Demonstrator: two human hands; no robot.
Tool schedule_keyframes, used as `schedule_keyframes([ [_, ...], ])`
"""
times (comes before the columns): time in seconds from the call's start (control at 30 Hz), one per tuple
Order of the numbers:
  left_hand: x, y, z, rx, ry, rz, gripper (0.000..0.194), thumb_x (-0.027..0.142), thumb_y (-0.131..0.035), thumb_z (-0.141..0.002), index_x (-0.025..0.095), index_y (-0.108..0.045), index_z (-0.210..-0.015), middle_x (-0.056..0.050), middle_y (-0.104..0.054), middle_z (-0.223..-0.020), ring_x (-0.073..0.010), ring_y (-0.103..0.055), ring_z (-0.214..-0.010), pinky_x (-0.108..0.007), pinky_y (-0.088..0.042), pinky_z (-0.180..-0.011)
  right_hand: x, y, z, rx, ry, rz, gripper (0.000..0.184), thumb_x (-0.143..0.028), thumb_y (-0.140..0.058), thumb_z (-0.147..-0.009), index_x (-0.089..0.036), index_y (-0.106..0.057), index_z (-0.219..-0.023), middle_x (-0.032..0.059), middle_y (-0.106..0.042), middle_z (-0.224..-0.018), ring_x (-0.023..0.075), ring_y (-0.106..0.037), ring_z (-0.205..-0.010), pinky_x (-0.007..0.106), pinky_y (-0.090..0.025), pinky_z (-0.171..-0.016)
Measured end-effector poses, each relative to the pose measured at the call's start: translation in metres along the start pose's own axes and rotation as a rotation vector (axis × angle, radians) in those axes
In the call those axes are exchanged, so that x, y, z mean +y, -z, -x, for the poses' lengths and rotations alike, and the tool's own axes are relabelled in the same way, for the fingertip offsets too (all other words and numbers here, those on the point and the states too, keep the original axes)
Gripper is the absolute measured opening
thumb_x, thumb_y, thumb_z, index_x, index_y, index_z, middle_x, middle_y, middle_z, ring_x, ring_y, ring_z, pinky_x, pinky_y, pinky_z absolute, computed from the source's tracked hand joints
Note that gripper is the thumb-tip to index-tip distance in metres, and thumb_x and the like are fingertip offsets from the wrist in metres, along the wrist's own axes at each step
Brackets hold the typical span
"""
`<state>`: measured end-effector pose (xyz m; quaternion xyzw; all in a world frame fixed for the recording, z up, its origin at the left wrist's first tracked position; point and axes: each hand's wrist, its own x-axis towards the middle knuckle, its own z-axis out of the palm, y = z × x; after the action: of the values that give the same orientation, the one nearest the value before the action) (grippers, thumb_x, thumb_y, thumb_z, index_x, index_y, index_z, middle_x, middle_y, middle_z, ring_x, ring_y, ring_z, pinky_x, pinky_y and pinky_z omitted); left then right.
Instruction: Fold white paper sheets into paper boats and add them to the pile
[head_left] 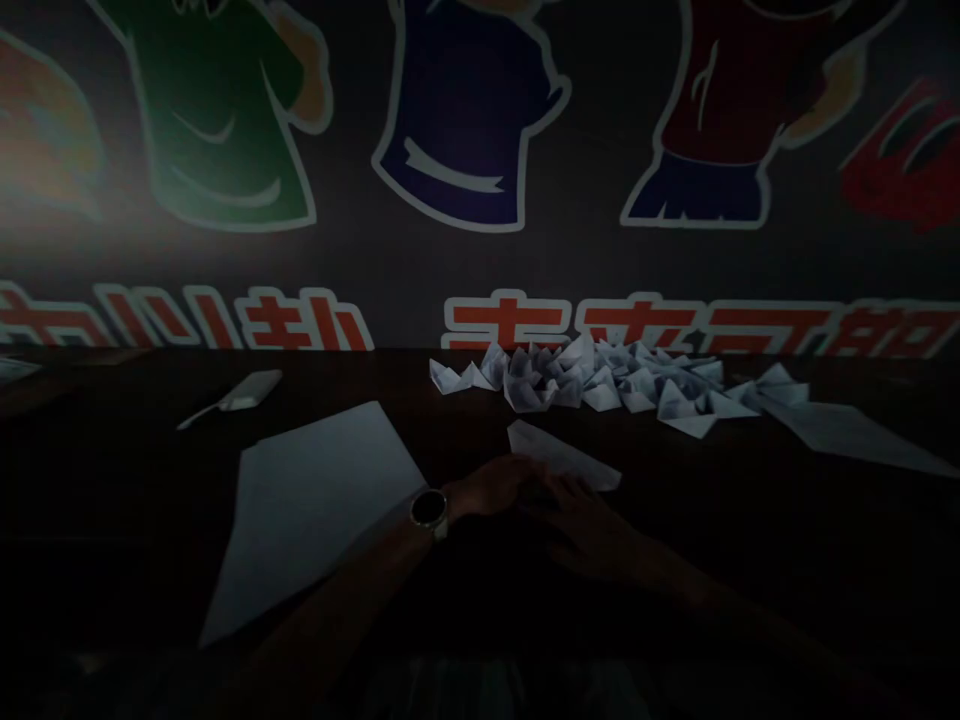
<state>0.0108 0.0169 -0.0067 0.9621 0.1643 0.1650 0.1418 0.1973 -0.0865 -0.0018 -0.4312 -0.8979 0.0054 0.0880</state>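
Note:
In the dim head view, a folded piece of white paper [568, 458] lies on the dark table, a long narrow shape slanting down to the right. My left hand [504, 484], with a watch on its wrist, is closed at the paper's near edge; its fingertips are lost in shadow. Against the same edge, my right hand [589, 527] rests low with its fingers stretched out and apart. The two hands nearly meet. Close to my left forearm lies a stack of white paper [322, 490].
Many small folded paper boats [600, 380] are heaped at the back, near the wall. To their right lie white sheets [855, 432]. A white object with a thin handle-like end [251, 390] rests at the back left. The painted wall [405, 270] bounds the table [150, 500].

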Motion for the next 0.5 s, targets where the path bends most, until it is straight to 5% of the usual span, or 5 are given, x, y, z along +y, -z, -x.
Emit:
schedule_keyframes([
  [0.13, 0.006, 0.004, 0.002, -0.015, 0.030, 0.003, 0.035, 0.014, -0.042, -0.083, 0.020, -0.050, -0.116, -0.006, -0.056, -0.119, -0.0180, -0.051, -0.110, -0.033, -0.037, -0.098, 0.005, 0.010, -0.008, 0.025, 0.073, -0.144, 0.045, -0.038, -0.047, -0.083, -0.028, -0.047, -0.127, 0.0092, -0.041, -0.134, 0.0282, -0.037, -0.121, 0.048, -0.030, -0.098],
  [0.27, 0.008, 0.006, 0.009, -0.040, 0.031, -0.027, 0.036, 0.014, -0.042, -0.083, 0.021, -0.049, -0.118, -0.005, -0.053, -0.125, -0.0183, -0.049, -0.113, -0.031, -0.037, -0.098, 0.036, 0.013, -0.017, 0.192, -0.061, -0.246, 0.037, -0.027, -0.032, -0.090, -0.020, -0.054, -0.119, 0.0089, -0.057, -0.119, 0.0208, -0.049, -0.113, 0.039, -0.037, -0.097],
  [0.5, 0.019, 0.006, 0.011, -0.070, 0.073, -0.096, 0.022, 0.015, -0.042, -0.085, 0.023, -0.054, -0.101, 0.001, -0.063, -0.103, -0.0146, -0.060, -0.092, -0.024, -0.046, -0.080, 0.059, 0.000, -0.028, 0.082, 0.112, -0.233, 0.047, -0.028, -0.029, -0.092, -0.022, -0.029, -0.138, 0.0054, -0.031, -0.143, 0.0161, -0.024, -0.132, 0.040, -0.023, -0.108],
])
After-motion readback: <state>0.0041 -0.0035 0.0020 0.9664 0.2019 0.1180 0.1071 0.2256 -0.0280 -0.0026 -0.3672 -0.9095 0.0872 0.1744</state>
